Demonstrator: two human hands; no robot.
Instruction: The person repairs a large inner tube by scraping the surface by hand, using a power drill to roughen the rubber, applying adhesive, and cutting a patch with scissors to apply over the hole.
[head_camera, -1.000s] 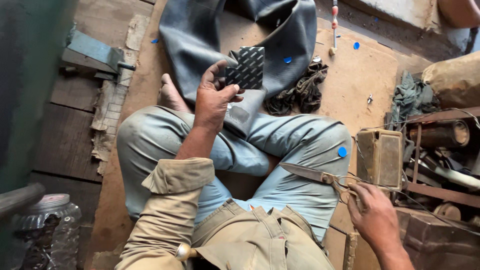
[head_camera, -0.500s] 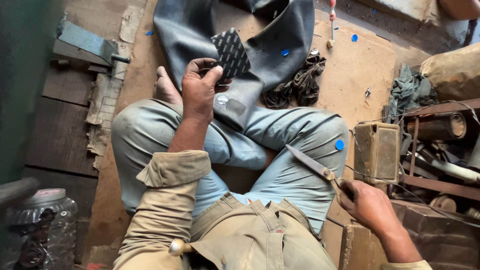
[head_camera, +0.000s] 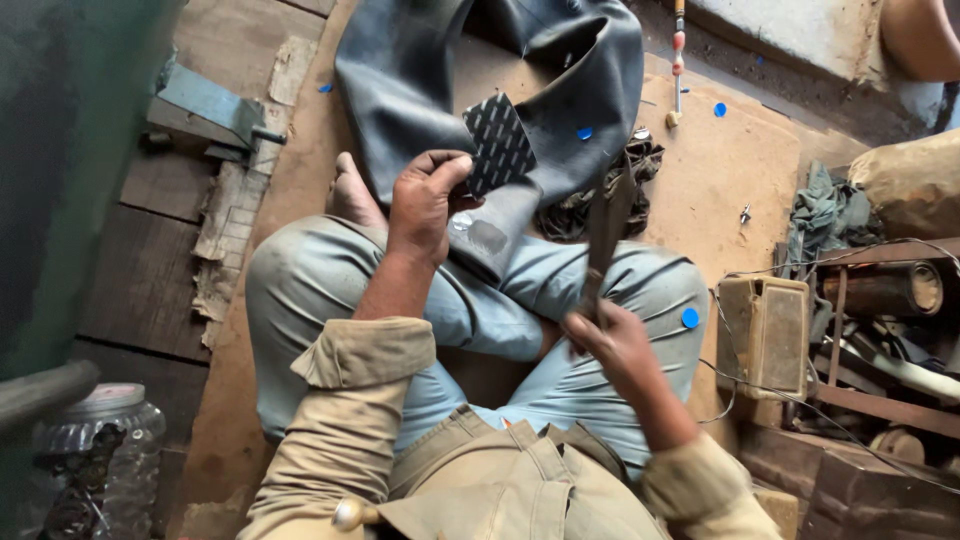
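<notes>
I sit cross-legged on a brown floor. My left hand grips a dark rubber patch sheet with a pattern of small pale marks, held above my knee. My right hand holds a pair of large scissors by the handles, blades pointing up and away, blurred. A black rubber inner tube lies draped over my legs and the floor ahead, with a scuffed grey spot just below the patch sheet.
A tangle of black rubber scraps lies beside the tube. A boxy tan device, metal parts and rags crowd the right. A plastic jar stands lower left, wooden planks at left. A thin tool lies ahead.
My right hand has lifted the scissors from low at my right side up over my right leg, blades now pointing upward. My left hand still holds the patch sheet, slightly shifted.
</notes>
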